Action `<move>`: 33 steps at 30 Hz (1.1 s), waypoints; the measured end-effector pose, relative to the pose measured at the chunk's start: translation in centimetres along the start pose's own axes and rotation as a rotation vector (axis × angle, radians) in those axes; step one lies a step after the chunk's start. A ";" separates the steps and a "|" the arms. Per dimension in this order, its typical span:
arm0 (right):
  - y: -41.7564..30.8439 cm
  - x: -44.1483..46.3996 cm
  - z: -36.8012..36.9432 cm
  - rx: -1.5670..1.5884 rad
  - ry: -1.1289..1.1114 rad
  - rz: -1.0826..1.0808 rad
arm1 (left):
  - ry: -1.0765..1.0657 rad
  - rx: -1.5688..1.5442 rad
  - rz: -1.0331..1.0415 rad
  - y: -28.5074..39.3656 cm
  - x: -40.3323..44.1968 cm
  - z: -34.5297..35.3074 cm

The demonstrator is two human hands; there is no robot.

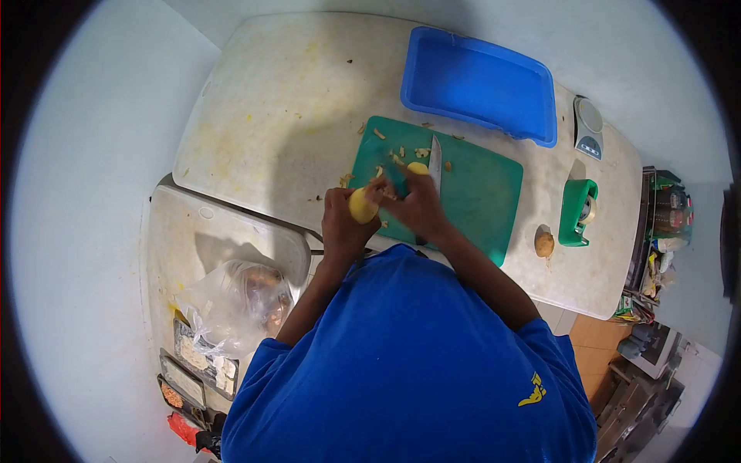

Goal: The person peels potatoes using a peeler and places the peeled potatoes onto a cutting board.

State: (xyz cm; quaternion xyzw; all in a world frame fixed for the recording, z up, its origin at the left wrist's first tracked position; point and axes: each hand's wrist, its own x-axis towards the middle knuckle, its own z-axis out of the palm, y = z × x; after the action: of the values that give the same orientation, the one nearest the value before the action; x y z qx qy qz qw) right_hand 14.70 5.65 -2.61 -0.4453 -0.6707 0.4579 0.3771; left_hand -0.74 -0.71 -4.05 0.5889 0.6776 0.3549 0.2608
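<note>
My left hand [340, 221] grips a peeled yellow potato [363, 207] over the near left part of the green cutting board [482, 193]. Closed around a teal-handled tool, probably a peeler [397, 180], my right hand [418, 202] is right beside that potato; motion blur hides the tool's blade. A second yellow potato piece [417, 167] shows just beyond my right hand. A knife [435, 160] lies on the board, its lower part hidden by that hand. Peel scraps [422, 153] are scattered on the board and around its left edge.
A blue tray [478, 85] stands behind the board. To the right are a kitchen scale [590, 127], a green tape dispenser [577, 213] and an unpeeled potato [544, 244]. A clear plastic bag [239, 305] and black trays [204, 359] occupy the left side table.
</note>
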 end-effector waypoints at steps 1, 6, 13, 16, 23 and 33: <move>0.0 0.4 -0.4 0.130 0.072 0.022 | -0.041 -0.152 -0.067 -1.0 0.0 -0.1; 2.2 2.8 -4.0 -0.397 0.045 0.096 | -0.276 -1.197 -0.523 -0.7 0.3 -1.5; 1.7 0.1 -3.5 -0.201 -0.040 0.207 | -0.326 -1.810 -0.642 -0.7 0.5 -1.3; 0.6 -0.6 -2.8 -0.117 -0.053 0.171 | -0.291 -1.826 -0.636 -1.3 0.4 -0.9; -0.7 -1.4 -2.8 -0.043 -0.080 0.172 | -0.367 -1.959 -0.658 -1.2 0.2 -1.6; -1.3 -1.8 -2.1 -0.059 -0.078 0.058 | -0.509 -1.941 -0.396 -3.7 0.3 -2.1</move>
State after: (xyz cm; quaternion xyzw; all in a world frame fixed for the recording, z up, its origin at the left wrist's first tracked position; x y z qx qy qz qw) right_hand 16.83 4.27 -0.94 -0.4575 -0.6849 0.4655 0.3240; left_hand -4.71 -1.03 -5.64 0.0591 0.1074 0.5656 0.8155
